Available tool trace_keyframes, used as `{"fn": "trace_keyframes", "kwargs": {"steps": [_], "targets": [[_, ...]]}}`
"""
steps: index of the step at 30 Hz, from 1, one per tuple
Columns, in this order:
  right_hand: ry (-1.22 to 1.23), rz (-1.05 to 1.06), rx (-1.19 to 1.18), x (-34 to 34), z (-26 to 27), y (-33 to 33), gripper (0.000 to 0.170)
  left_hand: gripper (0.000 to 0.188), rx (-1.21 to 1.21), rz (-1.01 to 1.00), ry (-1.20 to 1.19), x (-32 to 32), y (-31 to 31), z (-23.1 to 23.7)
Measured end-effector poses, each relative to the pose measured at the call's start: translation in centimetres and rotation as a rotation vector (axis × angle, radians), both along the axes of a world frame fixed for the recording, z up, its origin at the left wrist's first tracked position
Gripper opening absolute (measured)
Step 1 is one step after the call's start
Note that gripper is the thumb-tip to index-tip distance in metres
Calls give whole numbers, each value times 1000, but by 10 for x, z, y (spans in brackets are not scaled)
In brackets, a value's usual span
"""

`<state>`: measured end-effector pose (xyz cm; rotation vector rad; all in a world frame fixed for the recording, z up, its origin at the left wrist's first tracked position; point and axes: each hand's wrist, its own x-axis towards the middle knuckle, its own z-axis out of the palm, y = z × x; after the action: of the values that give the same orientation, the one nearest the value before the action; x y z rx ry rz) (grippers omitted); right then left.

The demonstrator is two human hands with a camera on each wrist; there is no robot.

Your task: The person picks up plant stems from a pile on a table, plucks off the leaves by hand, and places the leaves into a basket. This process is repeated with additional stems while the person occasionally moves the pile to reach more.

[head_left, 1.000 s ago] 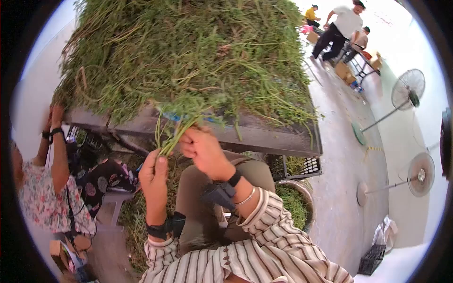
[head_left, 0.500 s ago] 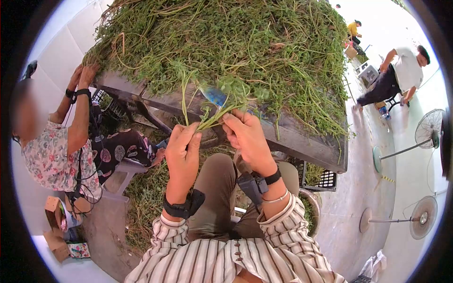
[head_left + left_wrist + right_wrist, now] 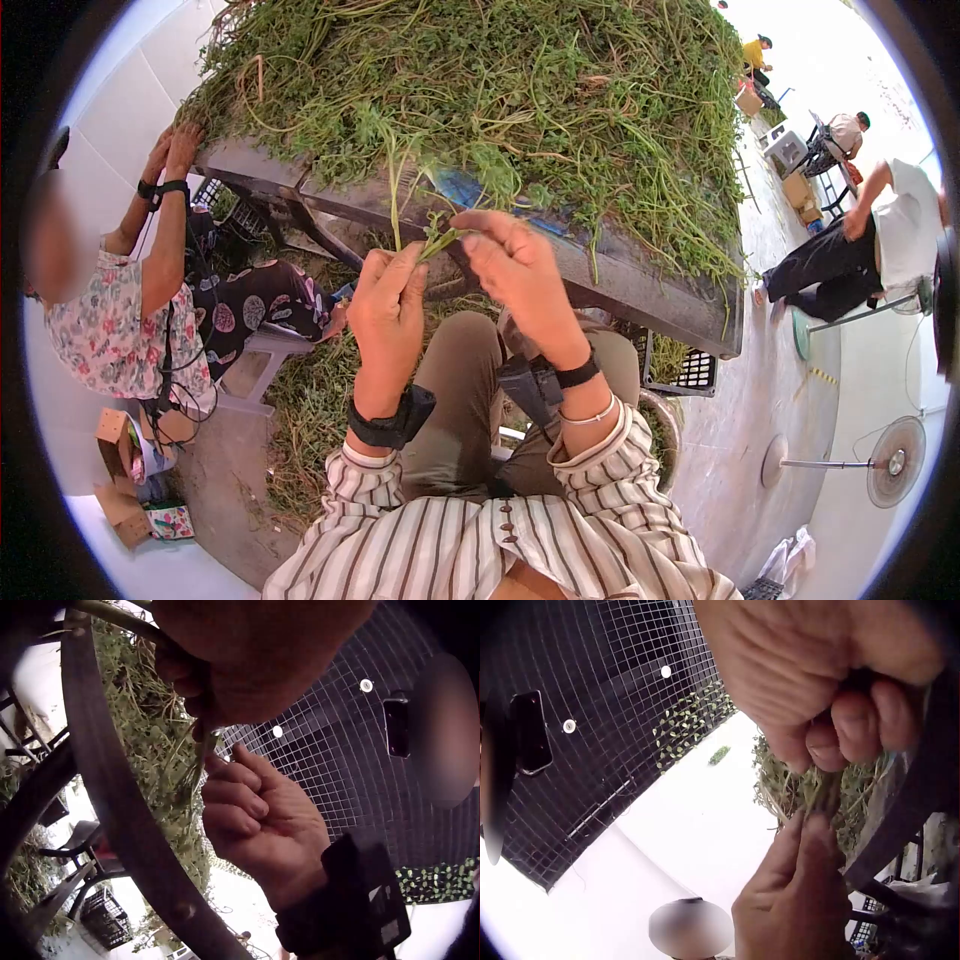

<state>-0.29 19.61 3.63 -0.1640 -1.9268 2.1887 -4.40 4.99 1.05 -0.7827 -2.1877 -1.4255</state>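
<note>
My left hand (image 3: 386, 315) pinches a small bunch of green leafy stems (image 3: 434, 243) between thumb and fingertips, just in front of the table edge. Opposite it, my right hand (image 3: 522, 285) has its fingers curled at the other end of the bunch. Seen from the right wrist, the stems (image 3: 822, 793) run from the left fingertips up to the right hand's curled fingers. Behind both hands, a broad heap of cut greens (image 3: 500, 100) covers the dark table (image 3: 640, 308). One pale stem (image 3: 394, 205) stands up beside the bunch.
A blue patch (image 3: 460, 187) shows at the table's near edge. Left sits a person in a flowered shirt (image 3: 115, 325), hands at the heap. Loose greens (image 3: 310, 440) lie on the floor. Black crates (image 3: 690, 372) stand under the table; a fan (image 3: 893, 460) is at right.
The view has swung, shifting the table and heap rightward in the picture. My hands stay at the bunch, the right one's fingers shifting along it. A person in white walks nearer on the right.
</note>
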Motion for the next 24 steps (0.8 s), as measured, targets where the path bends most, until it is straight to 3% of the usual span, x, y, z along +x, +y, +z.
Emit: {"fn": "trace_keyframes", "kwargs": {"steps": [2, 15, 17, 19, 21, 24], "targets": [[35, 14, 146, -3, -8, -7, 23, 22, -15, 14, 25, 1, 2, -1], [62, -182, 147, -5, -19, -16, 14, 21, -87, -33, 73, 9, 10, 4], [237, -217, 421, -2, -20, -5, 8, 21, -114, -31, 73, 11, 9, 7], [195, -48, -527, -1, -6, 24, 7, 21, -2, -32, 7, 14, 5, 8], [239, -162, -709, 0, 1, 30, 2, 20, -8, -42, -54, 16, 1, 8], [148, -67, -696, 2, 2, 19, 1, 18, 5, -33, -109, 15, 1, 10]]}}
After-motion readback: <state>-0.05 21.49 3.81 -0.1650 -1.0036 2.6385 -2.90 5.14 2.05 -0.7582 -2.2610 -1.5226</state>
